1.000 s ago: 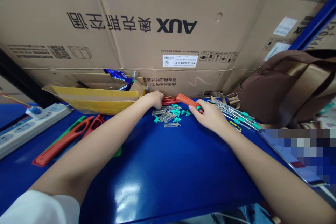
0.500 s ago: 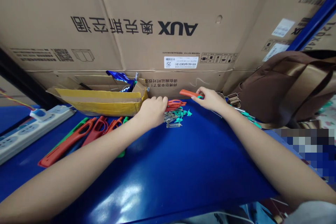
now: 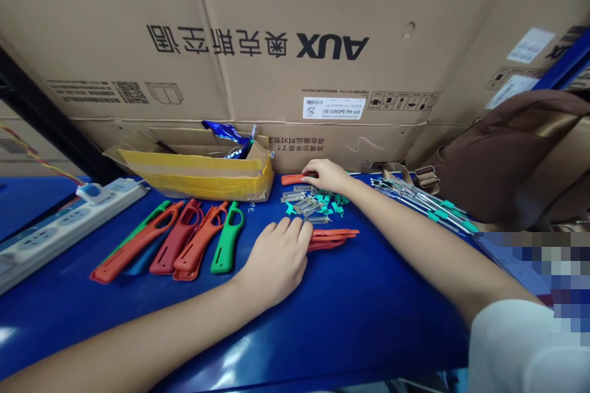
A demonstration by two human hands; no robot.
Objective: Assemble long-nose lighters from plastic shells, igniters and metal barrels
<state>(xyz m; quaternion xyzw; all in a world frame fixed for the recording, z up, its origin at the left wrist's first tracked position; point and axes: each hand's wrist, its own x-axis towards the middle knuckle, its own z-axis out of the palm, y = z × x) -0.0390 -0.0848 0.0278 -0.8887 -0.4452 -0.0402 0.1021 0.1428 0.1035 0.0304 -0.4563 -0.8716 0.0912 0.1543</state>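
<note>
We see moderately bright light, apparently from above, that leaves pale glare on the glossy blue tabletop point(image 3: 369, 307) along its near side (a smaller patch shines at the far left). A soft shadow darkens the surface beside the left hand point(image 3: 276, 261). We find the carton's point(image 3: 258, 0) small print soft, its top bowed by the wide lens, the brown bag point(image 3: 493, 159) dim, and coarse pixel blocks at lower right.

We see smooth plastic handle casings point(image 3: 330, 236), clear plastic cartridges point(image 3: 306, 204), shiny metal rods point(image 3: 412, 195), a glossy bench point(image 3: 332, 325), matt cardboard carton point(image 3: 271, 83), crinkled shiny foil wrapper point(image 3: 225, 131) and matt cloth bag point(image 3: 493, 159).
</note>
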